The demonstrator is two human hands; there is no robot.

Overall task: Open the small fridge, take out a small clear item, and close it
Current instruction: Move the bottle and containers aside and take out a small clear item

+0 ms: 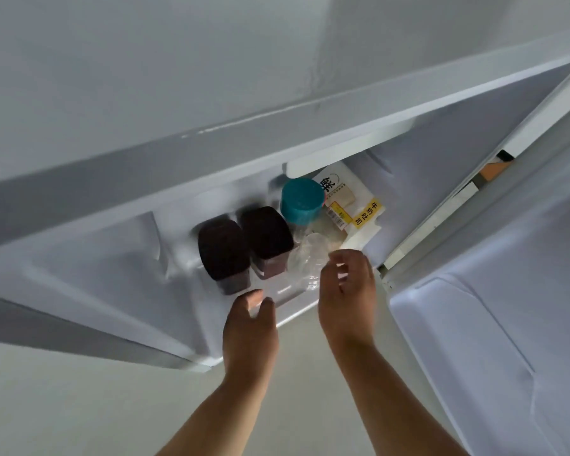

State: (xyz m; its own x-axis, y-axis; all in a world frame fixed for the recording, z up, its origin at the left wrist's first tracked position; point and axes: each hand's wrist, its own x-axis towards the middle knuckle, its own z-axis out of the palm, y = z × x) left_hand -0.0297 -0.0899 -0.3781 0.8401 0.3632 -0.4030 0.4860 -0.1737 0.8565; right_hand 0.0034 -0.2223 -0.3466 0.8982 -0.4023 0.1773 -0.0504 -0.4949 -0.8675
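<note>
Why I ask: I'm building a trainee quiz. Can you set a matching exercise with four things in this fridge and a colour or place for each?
Things:
1 jar cap
2 leftmost container
3 bread packet label
4 clear item

Matches:
a yellow
b just in front of the right hand
c teal
d dark brown

Pairs: 1-c; 2-d; 3-a; 4-b

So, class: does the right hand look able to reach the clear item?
Probably yes: the door stands open and the right hand hovers right beside the clear item, nothing between them.
</note>
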